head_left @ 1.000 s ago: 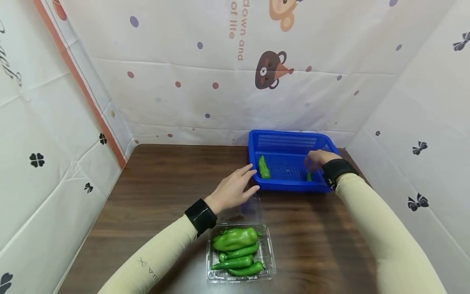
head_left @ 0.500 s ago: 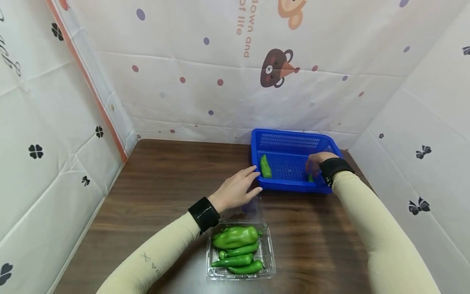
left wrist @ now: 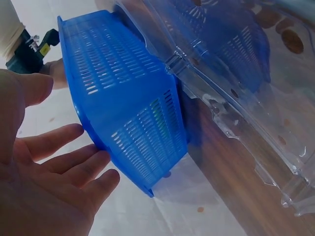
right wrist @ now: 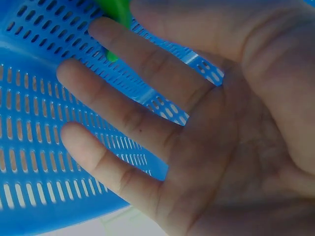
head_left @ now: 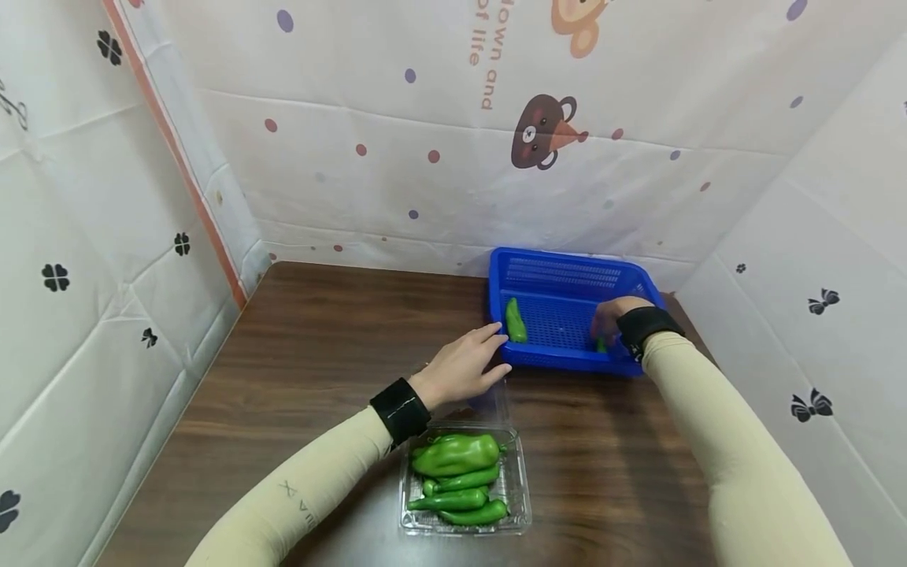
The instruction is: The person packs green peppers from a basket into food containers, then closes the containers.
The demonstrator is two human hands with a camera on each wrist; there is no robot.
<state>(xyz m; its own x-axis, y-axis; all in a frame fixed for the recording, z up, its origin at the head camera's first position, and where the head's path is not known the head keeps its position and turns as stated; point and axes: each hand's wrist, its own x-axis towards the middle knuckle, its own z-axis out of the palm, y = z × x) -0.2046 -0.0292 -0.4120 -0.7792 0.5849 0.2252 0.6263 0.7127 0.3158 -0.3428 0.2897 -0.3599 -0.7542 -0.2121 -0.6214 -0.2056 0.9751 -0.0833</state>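
A blue plastic basket (head_left: pixel 553 358) stands at the back right of the table. My left hand (head_left: pixel 460 366) touches its left rim with spread, nearly straight fingers, also seen in the left wrist view. Inside, at the left end, lies a green pepper (head_left: pixel 515 320). My right hand (head_left: pixel 615 319) reaches down into the basket's right end, over a second green pepper (right wrist: pixel 118 10). In the right wrist view its fingers are spread and straight, and the index finger partly hides that pepper. Closer to me, a clear plastic container (head_left: pixel 526 504) holds several green peppers (head_left: pixel 457 455).
The container's clear lid (left wrist: pixel 236 113) lies folded back towards the basket, under my left hand. Wooden table (head_left: pixel 340 331) stretches to the left. Printed white cloth (head_left: pixel 397 181) hangs behind the table and at both sides.
The head view has shifted slightly. My left hand stays at the basket's left rim, and my right hand stays low in the right end. The peppers appear to lie where they were.
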